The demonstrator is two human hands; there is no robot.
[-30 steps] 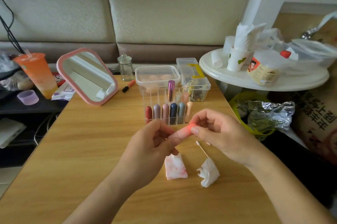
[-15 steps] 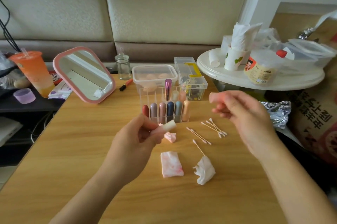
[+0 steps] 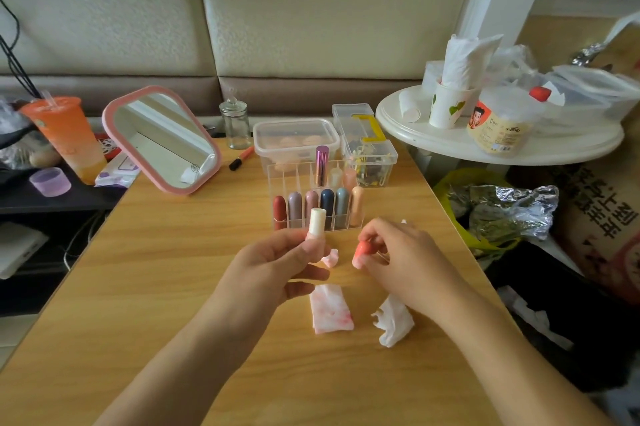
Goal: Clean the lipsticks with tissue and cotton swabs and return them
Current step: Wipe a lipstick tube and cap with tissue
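My left hand (image 3: 277, 263) pinches an uncapped lipstick (image 3: 317, 222) upright, its pale stick pointing up in front of the clear organizer (image 3: 277, 176). My right hand (image 3: 401, 259) holds the lipstick's coral cap (image 3: 361, 250) just above the table, to the right of the lipstick. The organizer holds several capped lipsticks in a front row. A pink-stained folded tissue (image 3: 330, 309), a crumpled white tissue (image 3: 393, 321) and a small pink tissue wad (image 3: 330, 256) lie on the table below my hands. The cotton swabs are hidden behind my right hand.
A pink-framed mirror (image 3: 161, 138), a small glass jar (image 3: 234, 122) and two clear plastic boxes (image 3: 296, 141) stand at the table's far side. An orange drink cup (image 3: 65, 136) is at left. A white round side table (image 3: 485, 145) with cups stands at right, foil bags below.
My right hand pulled the coral cap off the lipstick, swung out to the right, then came down near the table. My left hand turned the uncapped lipstick upright.
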